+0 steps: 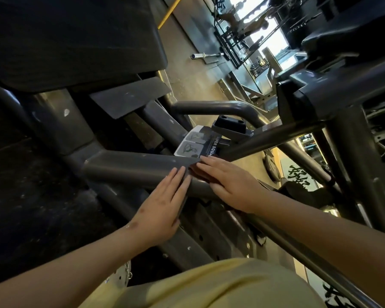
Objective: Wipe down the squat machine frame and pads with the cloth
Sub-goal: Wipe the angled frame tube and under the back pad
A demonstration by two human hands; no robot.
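Here, in the head view, the cross tube (131, 170) of the squat machine frame lies just beyond the person's body. Its long axis runs from the left, where it joins an upright post, to the right and nearer, where it passes under both hands. The left hand (162, 210) rests flat on the tube with fingers straight and together, pointing far and to the right. The right hand (229, 183) lies flat just beside it, fingers straight and pointing left, so that the two sets of fingertips almost meet. Neither hand is curled round anything. The cloth (195, 173) appears to be the dark patch pinned beneath the right hand's fingers against the tube. Most of it is hidden, and its outline cannot be told for certain. The right hand is therefore the nearer to the cloth, and the bare length of tube extends leftward from it, so a stroke along the axis to the left seems the likely move. Counted: two hands, one cloth, one printed label (193, 143) just beyond the fingertips, and two dark pads, a large pad (76, 41) at far left and a smaller pad (333, 41) at far right. One barbell (207, 55) lies on the far floor.
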